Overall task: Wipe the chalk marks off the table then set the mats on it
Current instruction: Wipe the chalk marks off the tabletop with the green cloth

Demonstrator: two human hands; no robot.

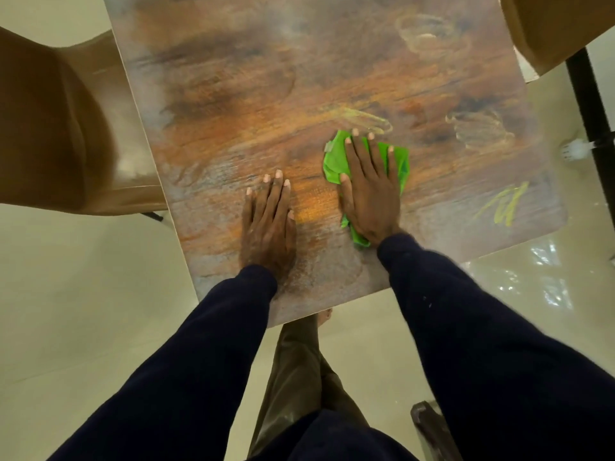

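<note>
We find no text, label, brand or number that we can read, and the chalk marks (507,211) on the table (233,78) are loose scribbles in which we can make out no letter or figure

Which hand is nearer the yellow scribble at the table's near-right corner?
Right. The right hand, flat on the green cloth, is left of the scribble; the left hand rests on the table farther left.
</note>
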